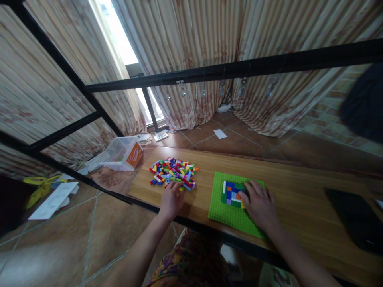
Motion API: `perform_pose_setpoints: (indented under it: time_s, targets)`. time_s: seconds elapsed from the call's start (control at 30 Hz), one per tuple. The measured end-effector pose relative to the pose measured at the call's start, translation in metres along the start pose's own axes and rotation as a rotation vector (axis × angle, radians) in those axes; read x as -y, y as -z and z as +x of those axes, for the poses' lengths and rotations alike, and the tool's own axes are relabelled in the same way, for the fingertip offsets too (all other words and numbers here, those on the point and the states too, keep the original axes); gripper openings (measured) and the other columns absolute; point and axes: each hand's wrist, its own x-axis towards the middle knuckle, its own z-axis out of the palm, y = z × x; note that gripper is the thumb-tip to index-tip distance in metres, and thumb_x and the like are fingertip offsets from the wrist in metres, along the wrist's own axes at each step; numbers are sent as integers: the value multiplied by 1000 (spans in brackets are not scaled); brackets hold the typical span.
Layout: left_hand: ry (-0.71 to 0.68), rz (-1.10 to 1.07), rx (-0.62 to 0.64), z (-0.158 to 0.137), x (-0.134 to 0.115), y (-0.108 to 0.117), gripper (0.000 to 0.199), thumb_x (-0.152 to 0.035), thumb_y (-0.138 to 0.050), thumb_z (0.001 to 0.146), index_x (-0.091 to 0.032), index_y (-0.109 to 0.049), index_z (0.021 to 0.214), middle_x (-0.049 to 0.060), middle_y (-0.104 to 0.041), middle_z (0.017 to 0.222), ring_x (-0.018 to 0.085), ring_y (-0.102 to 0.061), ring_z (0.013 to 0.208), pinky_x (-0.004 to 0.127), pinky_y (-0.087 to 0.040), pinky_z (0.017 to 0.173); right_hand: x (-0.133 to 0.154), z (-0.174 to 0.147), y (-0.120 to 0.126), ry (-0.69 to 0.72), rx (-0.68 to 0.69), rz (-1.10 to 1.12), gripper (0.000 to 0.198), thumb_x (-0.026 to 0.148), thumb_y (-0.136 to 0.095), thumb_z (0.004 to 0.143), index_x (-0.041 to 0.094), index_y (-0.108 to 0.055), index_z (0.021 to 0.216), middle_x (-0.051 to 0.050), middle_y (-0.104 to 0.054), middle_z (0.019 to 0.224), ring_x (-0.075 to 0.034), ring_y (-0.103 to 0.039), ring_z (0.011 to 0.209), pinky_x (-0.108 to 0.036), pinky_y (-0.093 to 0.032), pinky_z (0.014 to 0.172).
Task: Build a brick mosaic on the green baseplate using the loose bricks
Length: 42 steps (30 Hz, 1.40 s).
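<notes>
My left hand (pixel 172 201) is at the near edge of a heap of loose toy building bricks (pixel 172 171) in many colours. Its fingers are bent a little and touch the bricks; no brick shows clearly held in them. A green studded baseplate (pixel 218 207) lies flat on the wooden table, to the right of the heap. Blue, white, orange, purple, yellow and dark green bricks form a small patch (pixel 231 193) on the plate. My right hand (pixel 260 203) rests over the right side of this patch with fingers apart, hiding part of it.
The narrow wooden table (pixel 299 207) has a dark edge towards me. A dark flat object (pixel 353 217) lies at its right end. Beyond the left end stands a clear plastic box (pixel 118 153) with an orange label. A black metal rail (pixel 209 73) crosses in front of the curtains.
</notes>
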Motion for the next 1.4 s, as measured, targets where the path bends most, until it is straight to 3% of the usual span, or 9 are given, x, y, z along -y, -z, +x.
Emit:
perform_pose_setpoints:
  time_s: [0.1,0.23,0.57,0.7,0.8,0.9,1.0,1.17,1.4]
  targets:
    - [-87,143,48,12,-4,-7,36,-11,-56,80,-22,-64,113,8,-59,111,22,-59,100,37,-50,90,0,0,2,6,-6,6,52,49,-29,96,19,-51,132,-14,-49,141,-30,-40,132,-55,-25,106]
    - [-142,241,86,24,-4,-13,33,-9,-55,79,-23,-67,106,8,-58,110,24,-57,102,39,-49,91,3,0,6,15,5,8,53,49,-28,97,17,-51,132,-15,-50,141,-30,-41,131,-54,-26,107]
    - [-125,155,46,38,0,-15,14,-12,-57,80,-19,-67,85,7,-62,101,21,-61,94,33,-49,84,8,2,13,-16,10,43,49,46,-33,97,17,-53,130,-14,-50,140,-29,-42,131,-53,-25,108]
    - [-41,-5,-15,40,-13,-15,9,-21,-59,82,-19,-67,86,5,-65,93,18,-62,84,30,-48,79,8,5,16,-39,-27,141,45,44,-33,97,19,-59,123,-13,-55,135,-28,-46,127,-52,-29,106]
    - [134,-328,-7,37,-33,-24,9,-25,-63,77,-18,-65,82,2,-66,80,15,-60,71,26,-48,69,7,8,24,-53,-91,298,42,41,-34,97,20,-63,117,-12,-61,127,-26,-53,120,-50,-35,104]
    - [313,-720,158,28,-58,-38,15,-29,-66,73,-16,-64,79,0,-63,69,12,-57,63,23,-46,61,12,8,35,18,-136,470,36,38,-40,95,21,-64,115,-11,-64,121,-24,-56,116,-46,-39,103]
    - [420,-934,355,16,-80,-49,24,-34,-70,71,-14,-66,83,1,-64,72,10,-56,63,21,-45,60,23,0,48,122,-46,633,32,35,-49,92,23,-62,117,-8,-65,115,-22,-59,109,-41,-46,96]
    - [492,-1036,522,2,-100,-60,43,-40,-76,66,-14,-65,98,-1,-63,70,9,-54,61,21,-42,57,42,-16,61,245,178,731,43,35,-62,85,25,-55,127,-6,-65,106,-19,-62,96,-36,-51,85]
    - [516,-1065,572,2,-105,-61,51,-40,-78,64,-13,-60,104,-1,-64,69,11,-58,63,22,-43,59,43,-22,62,329,233,617,46,36,-70,79,22,-57,121,-9,-64,115,-24,-59,106,-42,-46,92]
